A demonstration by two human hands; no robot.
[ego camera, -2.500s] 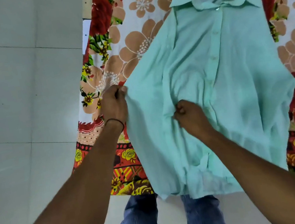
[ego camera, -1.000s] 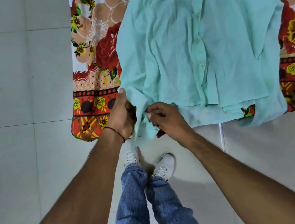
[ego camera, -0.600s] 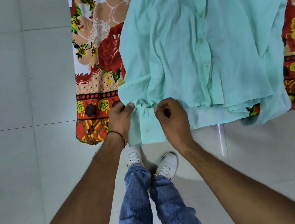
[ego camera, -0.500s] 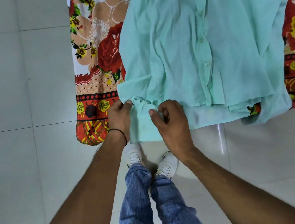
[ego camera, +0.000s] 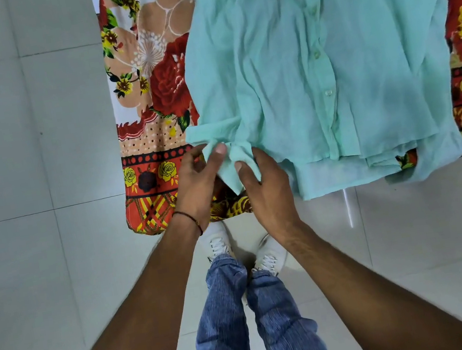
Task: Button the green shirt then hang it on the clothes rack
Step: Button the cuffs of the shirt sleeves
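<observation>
At the near edge of the bed (ego camera: 161, 183), both hands meet on one small piece of the shirt (ego camera: 313, 69): the cuff (ego camera: 234, 163) of the sleeve on the person's left side, which hangs just over the bed's edge. Left hand (ego camera: 198, 186) pinches the cuff's left flap, thumb on top, remaining fingers (ego camera: 191, 163) loosely curled beneath. Right hand (ego camera: 269, 190) holds the right flap, thumb pressed onto the cloth, other fingers folded behind it. The two hands are almost touching, the cuff between them; neither is clearly nearer. Whether a cuff button sits under the thumbs cannot be told. Judgement: step in hand is closing or straightening this cuff. Beyond the hands, the sleeve runs up and away from the cuff, its long axis pointing away from the person. Farther right and beyond, the placket (ego camera: 321, 52) lies along that same axis, its visible buttons apparently done up. Shirt rests flat, front up, on the floral sheet, hem overhanging. No rack is in view.
</observation>
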